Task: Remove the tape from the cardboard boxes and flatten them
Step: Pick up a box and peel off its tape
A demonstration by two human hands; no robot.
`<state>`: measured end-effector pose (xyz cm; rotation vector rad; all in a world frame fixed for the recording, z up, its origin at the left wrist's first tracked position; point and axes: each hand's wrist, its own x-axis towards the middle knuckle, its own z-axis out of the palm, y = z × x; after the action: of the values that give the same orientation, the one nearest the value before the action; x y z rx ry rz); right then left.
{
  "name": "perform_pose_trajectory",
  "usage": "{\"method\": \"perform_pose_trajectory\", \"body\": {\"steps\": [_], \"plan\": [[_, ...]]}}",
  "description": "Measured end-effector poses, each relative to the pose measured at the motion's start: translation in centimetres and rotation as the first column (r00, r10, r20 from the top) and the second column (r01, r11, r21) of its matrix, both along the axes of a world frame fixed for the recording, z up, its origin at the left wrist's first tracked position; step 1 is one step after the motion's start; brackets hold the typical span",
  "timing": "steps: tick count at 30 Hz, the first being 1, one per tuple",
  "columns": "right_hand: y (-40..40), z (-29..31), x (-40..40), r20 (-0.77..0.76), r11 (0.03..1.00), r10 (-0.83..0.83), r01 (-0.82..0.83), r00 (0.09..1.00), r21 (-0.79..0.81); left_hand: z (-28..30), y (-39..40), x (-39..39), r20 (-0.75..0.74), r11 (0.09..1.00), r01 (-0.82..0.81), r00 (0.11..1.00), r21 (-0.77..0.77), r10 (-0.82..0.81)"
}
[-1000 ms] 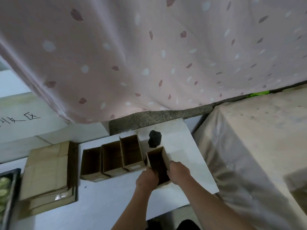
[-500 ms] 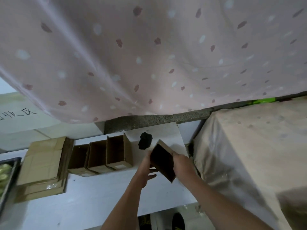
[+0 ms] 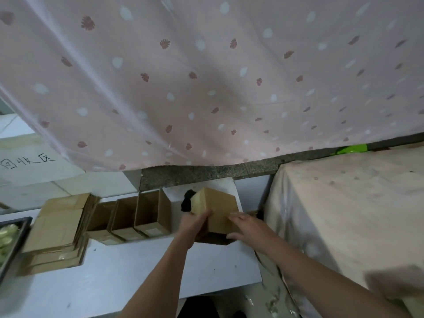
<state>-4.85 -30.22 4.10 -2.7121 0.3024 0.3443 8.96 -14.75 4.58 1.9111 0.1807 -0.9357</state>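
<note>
A small brown cardboard box [image 3: 218,207] is held above the white table [image 3: 128,271], turned so a closed face points up and its open side faces down toward me. My left hand [image 3: 195,222] grips its left corner. My right hand [image 3: 245,226] lies against its right side with fingers spread over the cardboard. Three open cardboard boxes [image 3: 135,216] stand in a row to the left. A stack of flattened cardboard [image 3: 57,228] lies further left. I cannot make out any tape on the held box.
A black lump [image 3: 187,203] sits on the table behind the held box. A pink patterned curtain [image 3: 206,76] hangs over the back. A cloth-covered block [image 3: 344,214] stands at the right. A dark tray [image 3: 11,239] with pale green items is at the left edge.
The box has been lifted from the table and turned over: its dark opening faced up, then sideways, and now a closed brown face is on top. Both hands shifted with it.
</note>
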Motion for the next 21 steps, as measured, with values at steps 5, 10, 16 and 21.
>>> {"method": "perform_pose_trajectory", "body": {"steps": [5,10,16,21], "plan": [[-1.3,1.8,1.1,0.140,0.992,-0.105,0.093,0.985,0.085,-0.6,0.8,0.4,0.381,0.836,0.428,0.750,0.344,-0.541],[-0.6,0.0,3.4,-0.019,1.000,-0.002,0.002,1.000,0.018,-1.8,0.5,0.0,0.479,0.627,0.607,0.414,0.489,-0.774],[1.1,-4.4,3.3,-0.087,0.997,-0.061,0.064,0.994,0.036,-4.8,1.3,-1.0,0.472,0.492,0.655,0.227,0.574,-0.852],[2.2,-7.0,1.7,-0.148,0.991,-0.102,0.113,0.984,0.067,-7.9,2.7,-3.7,0.431,0.451,0.661,0.208,0.599,-0.878]]}}
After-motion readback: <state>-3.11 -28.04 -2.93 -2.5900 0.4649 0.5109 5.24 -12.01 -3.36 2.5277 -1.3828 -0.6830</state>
